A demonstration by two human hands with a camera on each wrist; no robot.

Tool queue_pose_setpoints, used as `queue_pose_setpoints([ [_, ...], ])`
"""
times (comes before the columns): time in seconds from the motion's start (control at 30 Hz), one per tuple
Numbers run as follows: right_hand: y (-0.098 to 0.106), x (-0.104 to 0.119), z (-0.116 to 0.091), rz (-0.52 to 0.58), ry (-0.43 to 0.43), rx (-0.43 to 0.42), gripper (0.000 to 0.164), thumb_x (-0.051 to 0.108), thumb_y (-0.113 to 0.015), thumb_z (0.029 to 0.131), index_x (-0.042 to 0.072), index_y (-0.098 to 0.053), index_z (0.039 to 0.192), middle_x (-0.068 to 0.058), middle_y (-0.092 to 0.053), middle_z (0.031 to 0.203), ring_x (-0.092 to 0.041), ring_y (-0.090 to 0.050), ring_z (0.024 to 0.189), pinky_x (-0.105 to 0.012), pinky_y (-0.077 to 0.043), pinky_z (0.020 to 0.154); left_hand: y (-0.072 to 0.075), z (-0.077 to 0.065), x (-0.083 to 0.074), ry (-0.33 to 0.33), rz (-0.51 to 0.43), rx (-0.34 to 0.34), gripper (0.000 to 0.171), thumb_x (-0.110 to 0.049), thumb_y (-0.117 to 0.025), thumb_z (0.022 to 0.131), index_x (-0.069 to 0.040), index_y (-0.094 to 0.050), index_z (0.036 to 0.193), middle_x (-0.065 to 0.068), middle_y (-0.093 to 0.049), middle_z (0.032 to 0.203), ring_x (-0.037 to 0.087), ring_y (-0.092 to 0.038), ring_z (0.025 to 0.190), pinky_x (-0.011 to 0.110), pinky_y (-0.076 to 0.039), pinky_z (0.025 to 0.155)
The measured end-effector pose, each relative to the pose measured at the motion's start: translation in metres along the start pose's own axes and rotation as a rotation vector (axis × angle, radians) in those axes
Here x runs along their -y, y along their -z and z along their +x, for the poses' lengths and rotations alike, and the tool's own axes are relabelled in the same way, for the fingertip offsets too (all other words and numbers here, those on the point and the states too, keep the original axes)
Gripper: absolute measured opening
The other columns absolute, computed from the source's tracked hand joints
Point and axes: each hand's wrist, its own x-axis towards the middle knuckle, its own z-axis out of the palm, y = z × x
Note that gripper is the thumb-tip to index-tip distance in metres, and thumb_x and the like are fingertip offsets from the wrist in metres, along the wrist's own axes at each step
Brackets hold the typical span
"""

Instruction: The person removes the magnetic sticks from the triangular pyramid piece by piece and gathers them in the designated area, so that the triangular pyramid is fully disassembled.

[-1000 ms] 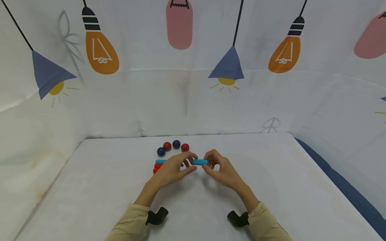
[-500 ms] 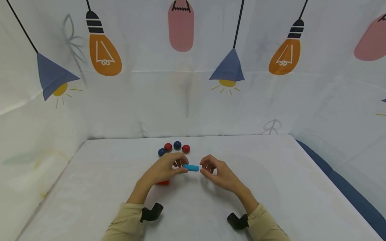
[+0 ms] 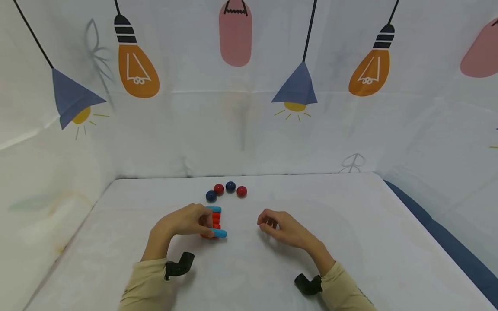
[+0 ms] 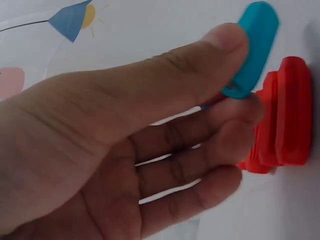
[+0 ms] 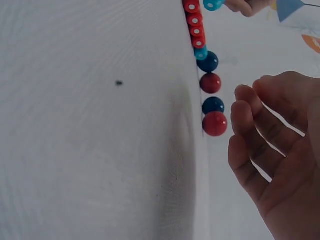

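Between thumb and fingers my left hand [image 3: 188,221] pinches a short light-blue stick [image 3: 220,233]. In the left wrist view this light-blue stick [image 4: 259,45] tilts up from the thumb tip, beside a row of red sticks [image 4: 295,110]. On the table those red sticks [image 3: 216,221] lie side by side, partly hidden by the left hand, with another light-blue stick [image 3: 215,209] at the row's far end. My right hand [image 3: 288,229] holds nothing; its fingers are loosely bent over the table, to the right of the row. The right wrist view shows round holes in the stick ends.
Behind the sticks sit two dark-blue balls [image 3: 211,196] and two red balls [image 3: 241,191] in a loose arc. A white table [image 3: 350,268] spreads around, with a printed white curtain [image 3: 186,129] rising at its back edge.
The light-blue stick was between both hands; the right hand has let go of it. My left hand has carried it left and toward me, to the near end of the red row.
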Motion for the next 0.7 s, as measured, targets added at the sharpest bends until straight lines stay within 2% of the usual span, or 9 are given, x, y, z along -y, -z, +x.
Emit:
queue_pose_setpoints([
  [0.2, 0.001, -0.003, -0.001, 0.031, -0.012, 0.058, 0.015, 0.022, -0.055, 0.096, 0.008, -0.060, 0.102, -0.002, -0.065, 0.089, -0.005, -0.056, 0.075, -0.021, -0.049, 0.067, 0.002, -0.006, 0.003, 0.138, 0.000, 0.045, 0.022, -0.023, -0.078, 0.076, -0.013, -0.059, 0.072, -0.002, -0.056, 0.066, 0.013, -0.050, 0.065, 0.027, -0.039, 0.059],
  [0.4, 0.000, -0.006, -0.003, 0.026, -0.056, 0.100, 0.014, 0.023, -0.055, 0.096, 0.012, -0.060, 0.102, -0.001, -0.065, 0.089, -0.004, -0.058, 0.075, -0.021, -0.049, 0.066, 0.000, -0.006, 0.005, 0.269, 0.022, 0.075, 0.023, -0.021, -0.076, 0.077, -0.009, -0.057, 0.071, -0.001, -0.052, 0.062, 0.013, -0.049, 0.061, 0.027, -0.036, 0.058],
  [0.57, 0.001, -0.007, -0.004, 0.031, -0.080, 0.145, 0.012, 0.023, -0.055, 0.096, 0.014, -0.061, 0.102, 0.000, -0.065, 0.089, -0.004, -0.058, 0.075, -0.021, -0.049, 0.066, -0.005, -0.004, 0.008, 0.321, 0.022, 0.088, 0.024, -0.021, -0.075, 0.079, -0.009, -0.056, 0.072, 0.000, -0.052, 0.064, 0.015, -0.052, 0.062, 0.027, -0.038, 0.059],
  [0.7, 0.003, -0.008, -0.003, 0.031, -0.084, 0.169, 0.013, 0.024, -0.054, 0.096, 0.015, -0.061, 0.103, 0.001, -0.065, 0.090, -0.005, -0.059, 0.077, -0.021, -0.049, 0.068, -0.008, -0.001, 0.012, 0.322, 0.000, 0.083, 0.024, -0.021, -0.074, 0.080, -0.008, -0.056, 0.073, 0.002, -0.058, 0.066, 0.016, -0.056, 0.063, 0.026, -0.042, 0.059],
])
